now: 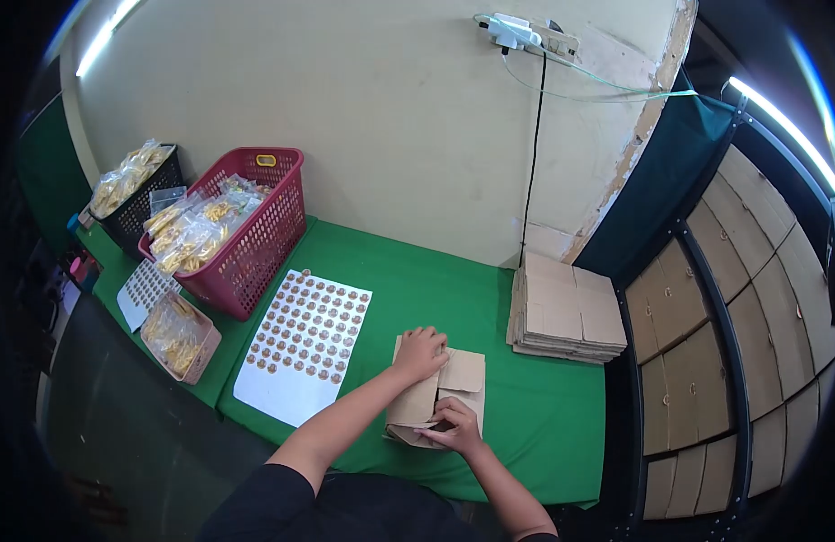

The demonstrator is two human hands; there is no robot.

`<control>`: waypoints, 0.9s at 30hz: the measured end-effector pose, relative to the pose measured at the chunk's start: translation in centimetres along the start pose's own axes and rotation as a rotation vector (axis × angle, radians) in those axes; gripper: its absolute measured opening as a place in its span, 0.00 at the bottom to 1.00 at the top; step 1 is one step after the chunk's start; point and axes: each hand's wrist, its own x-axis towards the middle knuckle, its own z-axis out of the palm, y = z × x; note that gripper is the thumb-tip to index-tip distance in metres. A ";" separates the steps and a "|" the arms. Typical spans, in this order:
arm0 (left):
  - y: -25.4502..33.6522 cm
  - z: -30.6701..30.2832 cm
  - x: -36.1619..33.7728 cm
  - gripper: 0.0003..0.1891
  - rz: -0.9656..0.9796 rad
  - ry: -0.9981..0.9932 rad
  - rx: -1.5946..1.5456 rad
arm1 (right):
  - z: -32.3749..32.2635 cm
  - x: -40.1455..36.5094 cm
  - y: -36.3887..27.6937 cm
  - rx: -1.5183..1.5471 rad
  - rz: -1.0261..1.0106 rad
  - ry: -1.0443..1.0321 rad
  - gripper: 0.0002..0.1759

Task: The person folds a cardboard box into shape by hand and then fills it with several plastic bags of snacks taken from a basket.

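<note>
A brown cardboard box [463,372], partly folded, lies on the green cloth in front of me. My left hand [420,354] is on its far left part, with the fingers curled over the cardboard. At the near end, my right hand [455,426] grips a flap of the same box, its thumb and fingers bent around the edge. A dark gap shows between the flaps beside the right fingers. To the left of the box is a white sheet of round brown stickers [295,391]; neither hand touches it.
Flattened cardboard boxes [562,312] are stacked at the right on the green cloth [544,415]. A maroon basket [255,271] of bagged yellow items, a black basket [164,185] and a small pink basket [207,348] stand left. Racks of cartons [680,361] line the right side.
</note>
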 end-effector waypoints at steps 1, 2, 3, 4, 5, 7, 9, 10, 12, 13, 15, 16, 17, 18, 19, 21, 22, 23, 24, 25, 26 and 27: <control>0.1 -0.2 0.0 0.10 -0.005 0.000 0.005 | 0.0 0.0 -0.2 -0.025 -0.020 0.014 0.16; 0.3 -0.3 0.1 0.09 -0.011 0.002 0.010 | -0.1 0.0 -0.4 -0.051 -0.040 0.026 0.16; 0.3 -0.4 0.2 0.09 -0.011 -0.003 0.006 | -0.1 -0.1 -0.3 -0.052 -0.034 0.026 0.16; 0.3 -0.4 0.2 0.09 -0.007 -0.006 0.000 | 0.0 -0.2 -0.1 -0.099 -0.093 0.034 0.16; 0.2 -0.5 0.2 0.09 -0.005 -0.009 -0.007 | 0.1 -0.3 0.0 -0.144 -0.152 0.040 0.16; -0.1 -0.3 0.3 0.09 -0.008 -0.016 -0.012 | -0.1 -0.1 -1.0 -0.204 -0.189 0.065 0.16; -0.3 0.1 0.3 0.08 -0.006 -0.024 -0.019 | -0.2 0.0 -1.2 -0.266 -0.227 0.092 0.15; -0.4 0.4 0.3 0.09 -0.001 -0.033 0.010 | -0.3 0.0 -1.0 -0.247 -0.235 0.034 0.15; -0.4 0.6 0.4 0.09 0.006 -0.045 0.039 | -0.4 0.1 -0.8 -0.227 -0.241 -0.023 0.15; -0.4 0.7 0.3 0.09 0.008 -0.070 0.045 | -0.4 0.1 -0.8 -0.261 -0.261 -0.028 0.15; -0.5 0.9 0.4 0.10 0.011 -0.096 0.050 | -0.3 0.3 -0.8 -0.297 -0.279 -0.034 0.16; -0.5 1.0 0.5 0.10 0.025 -0.086 0.074 | -0.2 0.4 -0.8 -0.246 -0.266 -0.026 0.16; -0.6 1.1 0.5 0.11 0.038 -0.077 0.099 | -0.1 0.4 -0.7 -0.194 -0.253 -0.019 0.16; -0.4 1.0 0.4 0.11 0.035 -0.079 0.097 | 0.0 0.4 -0.6 -0.193 -0.250 -0.022 0.16; -0.3 0.9 0.5 0.10 0.038 -0.080 0.113 | 0.0 0.5 -0.5 -0.176 -0.241 -0.017 0.16; -0.1 0.8 0.3 0.10 0.040 -0.084 0.128 | 0.1 0.6 -0.6 -0.160 -0.229 -0.012 0.16; -0.1 0.9 0.3 0.10 0.043 -0.066 0.126 | 0.1 0.8 -0.9 -0.176 -0.184 -0.018 0.15; -0.1 0.9 0.3 0.10 0.047 -0.046 0.125 | 0.0 1.1 -1.0 -0.192 -0.140 -0.023 0.15; 0.0 0.8 0.3 0.10 0.048 -0.046 0.122 | 0.0 1.4 -0.9 -0.195 -0.139 -0.024 0.15; 0.1 0.6 0.2 0.09 0.045 -0.040 0.111 | 0.2 1.5 -0.8 -0.178 -0.066 -0.025 0.16; 0.2 0.5 0.2 0.09 0.042 -0.034 0.102 | 0.4 1.6 -0.6 -0.161 0.006 -0.026 0.16; 0.1 0.5 0.1 0.09 0.042 -0.033 0.101 | 0.6 1.8 -0.3 -0.157 -0.034 -0.005 0.17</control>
